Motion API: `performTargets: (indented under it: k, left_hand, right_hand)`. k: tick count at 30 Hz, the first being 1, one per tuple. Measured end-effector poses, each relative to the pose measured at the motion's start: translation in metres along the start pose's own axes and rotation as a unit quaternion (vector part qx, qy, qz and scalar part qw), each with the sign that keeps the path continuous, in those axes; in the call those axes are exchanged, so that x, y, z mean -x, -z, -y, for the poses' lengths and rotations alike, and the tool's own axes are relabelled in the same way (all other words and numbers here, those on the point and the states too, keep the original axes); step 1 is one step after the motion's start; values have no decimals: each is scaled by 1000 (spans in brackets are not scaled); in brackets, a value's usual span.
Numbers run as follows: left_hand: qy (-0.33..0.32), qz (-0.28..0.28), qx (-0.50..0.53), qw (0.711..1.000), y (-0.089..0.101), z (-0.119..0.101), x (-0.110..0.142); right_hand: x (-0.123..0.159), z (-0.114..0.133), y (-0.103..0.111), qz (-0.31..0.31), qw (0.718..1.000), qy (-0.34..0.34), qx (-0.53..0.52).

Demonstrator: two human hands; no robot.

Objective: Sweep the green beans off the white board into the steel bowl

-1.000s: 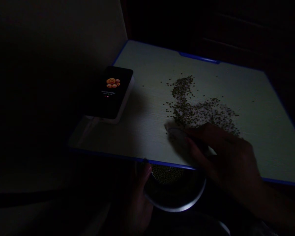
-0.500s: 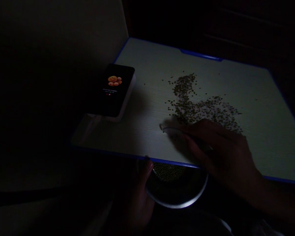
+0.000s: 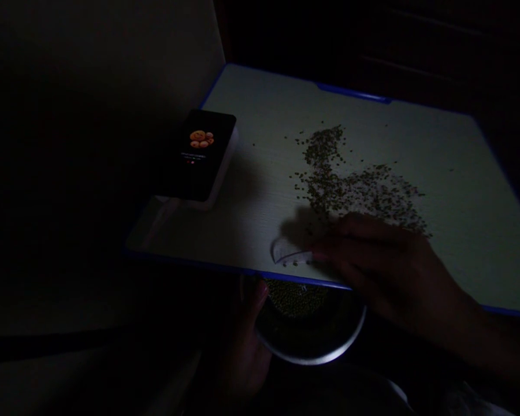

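Note:
My left hand (image 3: 247, 346) grips the left rim of a metal bowl (image 3: 325, 359), its thumb over the edge. Small green beans (image 3: 294, 300) lie in this bowl, which sits below the near edge of a blue-edged board (image 3: 225, 242). Between the fingers of my right hand (image 3: 390, 266) is a thin, curved, pale strip (image 3: 293, 255), too dark to name. It rests on the board near that edge, with a few beans just in front of it. More beans (image 3: 325, 182) are scattered over the middle of the board, partly hidden by my right hand.
A phone (image 3: 199, 153) with a lit screen lies on a pale box (image 3: 219, 185) at the board's left side. A wall (image 3: 164, 46) rises at the left. The surroundings are very dark.
My right hand has drawn the thin strip toward the board's near edge, bringing a few beans with it. My left hand and the bowl have stayed in place.

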State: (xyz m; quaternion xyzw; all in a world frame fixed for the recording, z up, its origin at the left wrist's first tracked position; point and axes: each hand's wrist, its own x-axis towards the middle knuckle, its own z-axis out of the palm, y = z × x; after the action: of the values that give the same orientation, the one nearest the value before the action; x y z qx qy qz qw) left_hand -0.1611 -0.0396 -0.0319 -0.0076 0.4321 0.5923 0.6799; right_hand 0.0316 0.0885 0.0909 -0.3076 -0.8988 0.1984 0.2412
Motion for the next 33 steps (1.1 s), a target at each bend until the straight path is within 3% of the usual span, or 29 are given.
performTargets:
  k: [3,6,11,16,19,23,27,30,33]
  left_hand:
    - [41,-72,21,996,2,6,2]
    - [63,-94,19,993,3,10,4]
    - [20,-60,6,998,-13,10,5]
    - [42,-56,4,998,-26,14,5]
    - [59,-85,-9,995,-28,22,5]
    - [69,-69,-12,995,-37,33,6]
    - [70,-73,-27,994,-51,40,4]
    - [79,-79,-25,993,-55,46,1]
    - [79,8,10,997,-52,51,-2]
  right_hand:
    - [7,6,0,3,999,-12,-30]
    - [17,8,-1,0,999,-10,-44]
    - [36,11,0,-47,999,7,10]
    - [62,19,1,-76,997,-12,0]
    - [87,21,5,-92,995,-40,-7]
    - [114,12,23,-95,991,-94,12]
    - [123,-2,44,-142,978,-149,35]
    - [123,-8,47,-173,967,-174,68]
    - [117,-13,38,-172,969,-163,65]
